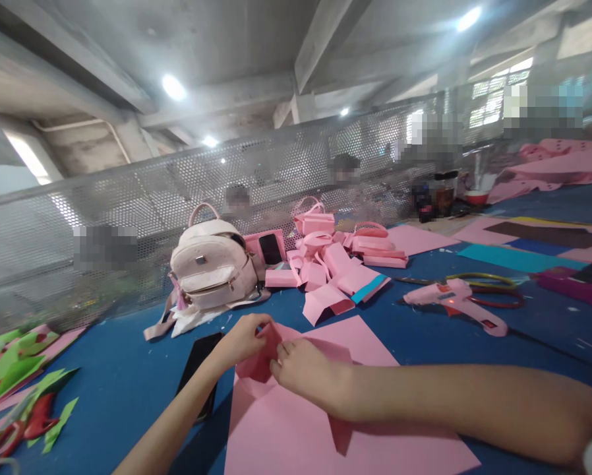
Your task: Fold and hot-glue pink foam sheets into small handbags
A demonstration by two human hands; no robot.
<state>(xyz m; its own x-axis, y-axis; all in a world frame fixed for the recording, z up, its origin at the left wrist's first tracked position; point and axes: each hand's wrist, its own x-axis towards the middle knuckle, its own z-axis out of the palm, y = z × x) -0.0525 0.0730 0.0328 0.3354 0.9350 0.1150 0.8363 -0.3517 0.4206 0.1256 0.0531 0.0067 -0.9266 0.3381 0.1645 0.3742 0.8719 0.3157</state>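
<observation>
A folded piece of pink paper (pixel 257 362) stands up between my hands, over large pink sheets (pixel 276 435) on the blue table. My left hand (pixel 242 341) pinches its upper left edge, thumb and fingers closed around it. From the right, my right hand (pixel 303 371) grips the same piece with curled fingers; its thumb is partly hidden. A black phone (pixel 204 363) lies beside my left wrist, partly under the forearm. Just beyond my hands sits a pile of folded pink paper shapes (pixel 325 257), some with handles like little bags.
A white backpack (pixel 214 264) stands at the back left against a perforated metal screen (pixel 142 198). On the right lie a pink glue gun (pixel 457 300) and a purple tool (pixel 567 287). Red-handled scissors (pixel 39 417) rest among green scraps (pixel 16 369) at the left.
</observation>
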